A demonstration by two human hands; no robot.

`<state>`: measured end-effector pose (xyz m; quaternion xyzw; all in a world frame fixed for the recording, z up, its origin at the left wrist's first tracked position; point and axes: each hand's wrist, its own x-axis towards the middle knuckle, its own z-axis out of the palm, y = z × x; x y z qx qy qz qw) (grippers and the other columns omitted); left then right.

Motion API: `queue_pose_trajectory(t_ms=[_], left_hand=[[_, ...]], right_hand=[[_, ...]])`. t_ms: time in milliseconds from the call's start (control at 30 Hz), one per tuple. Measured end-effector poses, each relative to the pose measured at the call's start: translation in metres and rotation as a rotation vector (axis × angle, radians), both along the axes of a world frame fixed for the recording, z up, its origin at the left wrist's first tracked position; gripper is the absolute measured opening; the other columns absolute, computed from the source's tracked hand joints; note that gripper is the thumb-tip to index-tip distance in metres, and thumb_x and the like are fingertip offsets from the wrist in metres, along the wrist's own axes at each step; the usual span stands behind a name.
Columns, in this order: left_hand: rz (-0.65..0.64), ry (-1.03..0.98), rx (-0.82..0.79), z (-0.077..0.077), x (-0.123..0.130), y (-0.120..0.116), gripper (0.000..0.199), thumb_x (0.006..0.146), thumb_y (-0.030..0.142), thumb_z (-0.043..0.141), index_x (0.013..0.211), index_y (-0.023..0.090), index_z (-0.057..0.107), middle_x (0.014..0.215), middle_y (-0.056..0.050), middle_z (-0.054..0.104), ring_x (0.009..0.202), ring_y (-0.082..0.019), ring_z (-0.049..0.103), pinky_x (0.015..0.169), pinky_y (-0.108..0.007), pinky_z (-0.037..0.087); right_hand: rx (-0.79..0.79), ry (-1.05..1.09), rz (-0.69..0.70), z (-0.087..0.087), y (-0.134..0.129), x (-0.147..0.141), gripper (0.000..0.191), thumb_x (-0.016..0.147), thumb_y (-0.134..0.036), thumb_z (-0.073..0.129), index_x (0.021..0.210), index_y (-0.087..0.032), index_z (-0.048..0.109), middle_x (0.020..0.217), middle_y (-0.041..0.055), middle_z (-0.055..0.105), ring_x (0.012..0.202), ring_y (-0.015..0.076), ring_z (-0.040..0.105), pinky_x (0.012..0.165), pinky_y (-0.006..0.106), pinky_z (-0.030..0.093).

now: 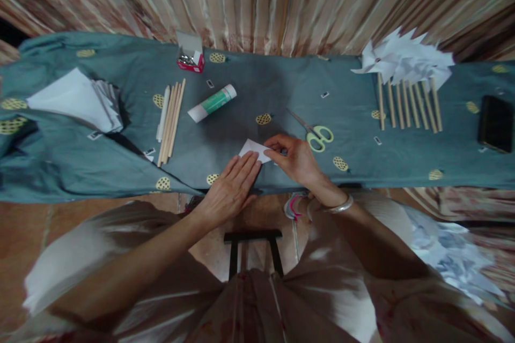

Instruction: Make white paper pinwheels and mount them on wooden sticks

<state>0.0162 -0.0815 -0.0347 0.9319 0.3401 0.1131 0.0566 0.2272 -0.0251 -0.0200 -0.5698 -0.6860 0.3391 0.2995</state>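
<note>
A small folded white paper (255,149) lies on the teal cloth near the table's front edge. My left hand (233,187) rests flat on its lower left part, fingers stretched out. At the paper's right corner, my right hand (293,161) pinches it between thumb and index finger. Green-handled scissors (316,134) lie just beyond my right hand, their blades pointing to the upper left. Up and left of the paper is a green and white glue stick (213,102).
Wooden sticks (172,123) and a white stick lie at the left, beside stacked white paper (76,97). A red box (190,59) of metal pieces stands at the back. Paper pinwheels (406,59) on sticks and a dark phone (496,123) are at the right.
</note>
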Motion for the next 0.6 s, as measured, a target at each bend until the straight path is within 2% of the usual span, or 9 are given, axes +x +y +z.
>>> queue_pose_trajectory(t_ms=[367, 600], left_hand=[[0.03, -0.013, -0.07, -0.0027, -0.0005, -0.0001, 0.074, 0.095, 0.031, 0.055, 0.153, 0.004, 0.018, 0.158, -0.029, 0.03, 0.151, -0.036, 0.019, 0.12, -0.056, 0.029], [0.026, 0.003, -0.028, -0.004, 0.0008, 0.0005, 0.074, 0.095, 0.033, 0.055, 0.152, 0.001, 0.019, 0.156, -0.032, 0.032, 0.151, -0.037, 0.02, 0.119, -0.056, 0.03]], right_hand=[[-0.001, -0.01, -0.004, -0.0017, 0.0015, -0.0018, 0.011, 0.08, -0.023, 0.068, 0.09, -0.02, 0.073, 0.082, 0.0025, 0.076, 0.075, 0.0177, 0.07, 0.073, 0.03, 0.054], [0.008, -0.028, -0.017, -0.0027, 0.0008, -0.0022, 0.01, 0.08, -0.023, 0.069, 0.089, -0.019, 0.072, 0.081, 0.0027, 0.076, 0.075, 0.0178, 0.07, 0.072, 0.029, 0.053]])
